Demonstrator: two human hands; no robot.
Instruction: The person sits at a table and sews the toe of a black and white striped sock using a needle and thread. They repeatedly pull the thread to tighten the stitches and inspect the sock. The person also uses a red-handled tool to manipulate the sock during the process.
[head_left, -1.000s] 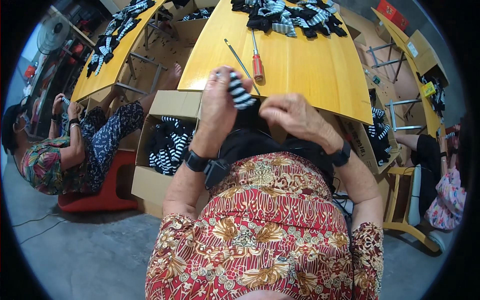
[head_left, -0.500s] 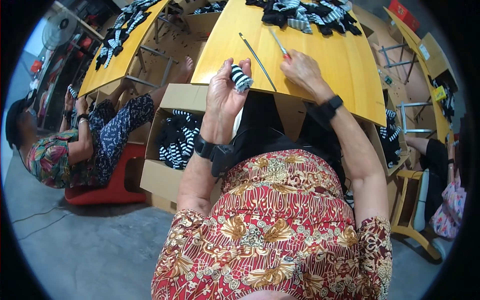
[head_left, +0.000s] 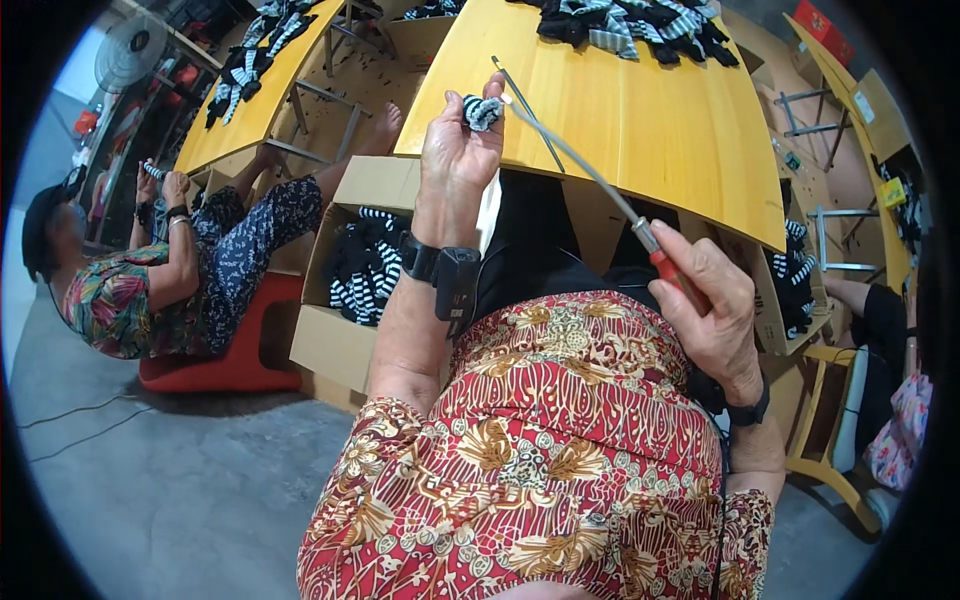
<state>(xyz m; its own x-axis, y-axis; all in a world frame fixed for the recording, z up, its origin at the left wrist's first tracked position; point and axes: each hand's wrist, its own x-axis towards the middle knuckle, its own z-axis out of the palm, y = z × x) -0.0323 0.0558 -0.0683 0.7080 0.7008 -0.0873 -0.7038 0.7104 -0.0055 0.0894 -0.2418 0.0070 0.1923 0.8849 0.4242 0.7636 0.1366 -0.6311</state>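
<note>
My left hand (head_left: 455, 158) is raised near the table's front edge, its fingers curled round a bunched black-and-white striped knit piece (head_left: 483, 114). The open end of that knit faces right. In my right hand (head_left: 715, 310), lower and to the right, is a long thin metal tool (head_left: 580, 160) with a red handle, like a screwdriver. Its shaft slants up to the left, and the pale tip lies close beside the knit; whether they touch I cannot tell. A dark slender rod (head_left: 533, 120) lies on the yellow table (head_left: 640, 130) behind the shaft.
Striped and black knit pieces (head_left: 625, 28) are heaped at the table's far side. A cardboard box (head_left: 330, 345) of similar pieces stands left of my legs. Another person (head_left: 150, 270) sits at left on a red chair (head_left: 225, 365), holding a striped piece. Someone else sits at far right.
My right hand has moved from over the table down and right toward my body, swinging the tool's tip left to the knit piece. The left hand has risen slightly and turned the knit.
</note>
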